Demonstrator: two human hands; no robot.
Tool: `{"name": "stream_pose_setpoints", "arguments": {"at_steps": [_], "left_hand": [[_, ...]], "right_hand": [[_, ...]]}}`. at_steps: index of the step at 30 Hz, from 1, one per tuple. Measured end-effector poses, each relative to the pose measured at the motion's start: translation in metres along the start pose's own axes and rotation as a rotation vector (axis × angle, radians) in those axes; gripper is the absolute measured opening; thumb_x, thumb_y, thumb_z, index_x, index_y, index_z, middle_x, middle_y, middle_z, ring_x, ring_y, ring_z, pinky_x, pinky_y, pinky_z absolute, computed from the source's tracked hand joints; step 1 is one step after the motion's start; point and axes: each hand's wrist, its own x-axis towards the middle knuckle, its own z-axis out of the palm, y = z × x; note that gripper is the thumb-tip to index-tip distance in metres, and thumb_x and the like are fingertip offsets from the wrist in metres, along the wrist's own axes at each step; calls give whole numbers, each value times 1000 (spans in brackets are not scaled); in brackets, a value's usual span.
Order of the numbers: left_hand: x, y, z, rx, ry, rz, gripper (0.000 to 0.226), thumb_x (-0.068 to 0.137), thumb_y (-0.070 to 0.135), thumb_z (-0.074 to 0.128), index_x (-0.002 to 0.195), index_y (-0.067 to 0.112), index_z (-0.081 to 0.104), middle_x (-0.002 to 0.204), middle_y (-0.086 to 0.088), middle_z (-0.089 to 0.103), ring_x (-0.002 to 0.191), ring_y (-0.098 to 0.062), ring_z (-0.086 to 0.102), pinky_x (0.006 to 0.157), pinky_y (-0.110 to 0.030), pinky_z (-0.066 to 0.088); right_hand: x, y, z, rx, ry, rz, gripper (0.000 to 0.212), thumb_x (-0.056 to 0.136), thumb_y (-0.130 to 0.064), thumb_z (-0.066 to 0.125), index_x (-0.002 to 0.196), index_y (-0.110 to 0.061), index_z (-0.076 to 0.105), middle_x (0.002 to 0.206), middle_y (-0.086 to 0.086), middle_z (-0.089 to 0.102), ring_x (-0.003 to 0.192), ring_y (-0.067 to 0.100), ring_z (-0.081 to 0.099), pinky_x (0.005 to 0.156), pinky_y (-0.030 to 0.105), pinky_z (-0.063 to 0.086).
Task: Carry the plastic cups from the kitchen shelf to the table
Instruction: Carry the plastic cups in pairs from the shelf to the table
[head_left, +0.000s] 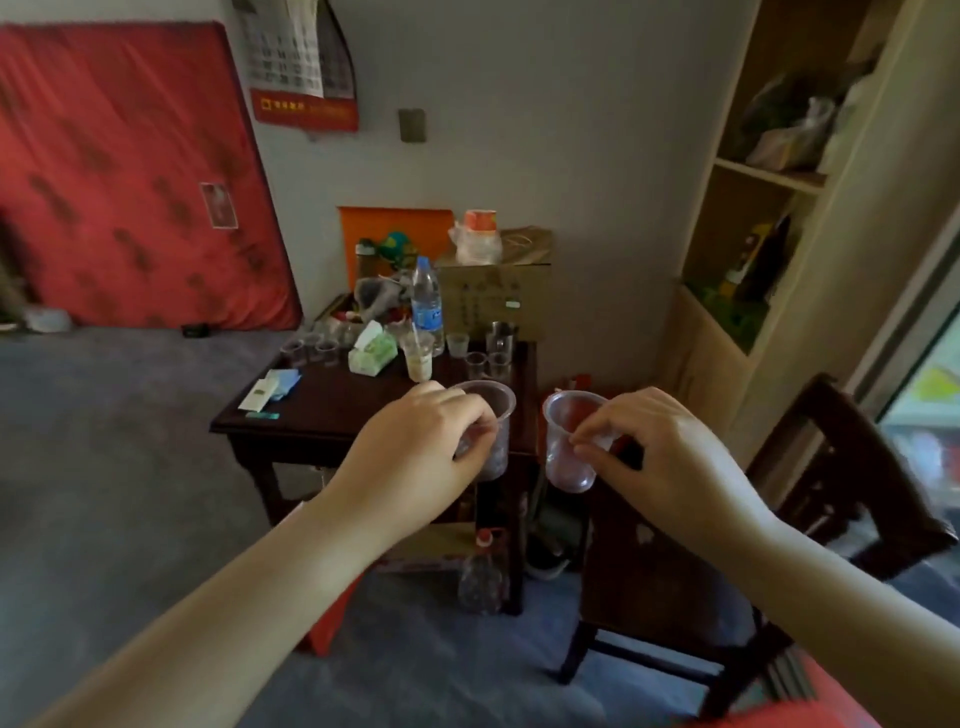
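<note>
My left hand (421, 457) pinches a clear plastic cup (493, 410) by its side, above the near right corner of the dark wooden table (332, 410). My right hand (660, 457) grips a second clear plastic cup (563, 452), held in the air just right of the table's edge. Both cups are upright with the rims up. Several more clear cups stand on the table, some at its far left (311, 351) and some at its far right (485, 361).
The table also carries a water bottle (427, 301), a green tissue pack (371, 353), a drink cup with a straw (418, 358) and papers (270, 389). A dark wooden chair (810, 493) stands to the right, a shelf unit (753, 208) behind it. A bottle (480, 577) lies under the table.
</note>
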Motion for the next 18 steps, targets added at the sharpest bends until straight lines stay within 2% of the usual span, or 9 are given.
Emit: {"name": "stream_pose_setpoints", "arguments": {"at_steps": [4, 10, 13, 16, 18], "left_hand": [[55, -44, 33, -29, -13, -48, 2, 83, 20, 61, 81, 20, 62, 75, 9, 60, 80, -10, 53, 61, -28, 46], [96, -113, 70, -41, -48, -128, 3, 84, 19, 61, 83, 18, 64, 77, 9, 61, 83, -9, 53, 65, -30, 48], [116, -148, 84, -31, -69, -147, 3, 84, 20, 61, 83, 19, 63, 77, 10, 62, 82, -8, 53, 66, -29, 48], [139, -184, 104, -43, -83, -156, 3, 83, 20, 61, 84, 19, 64, 78, 9, 62, 83, -8, 52, 65, -23, 46], [156, -208, 124, -56, -106, -148, 4, 84, 21, 61, 85, 19, 64, 78, 10, 62, 84, -6, 51, 64, -14, 41]], "right_hand": [[63, 51, 30, 25, -31, 11, 9, 81, -28, 67, 90, -26, 69, 87, -12, 65, 92, 7, 54, 77, 25, 47], [134, 100, 80, 83, -76, -6, 10, 81, -25, 67, 91, -27, 68, 86, -18, 61, 90, -1, 49, 76, 10, 39], [168, 116, 105, 90, -117, -17, 12, 82, -25, 67, 94, -28, 68, 86, -22, 57, 90, -3, 49, 75, 10, 38], [198, 134, 132, 93, -136, -15, 14, 82, -25, 65, 96, -26, 69, 87, -22, 57, 89, -5, 47, 76, 9, 36], [215, 148, 153, 98, -142, 7, 13, 83, -25, 65, 95, -25, 69, 86, -21, 58, 89, -6, 47, 76, 7, 35]]}}
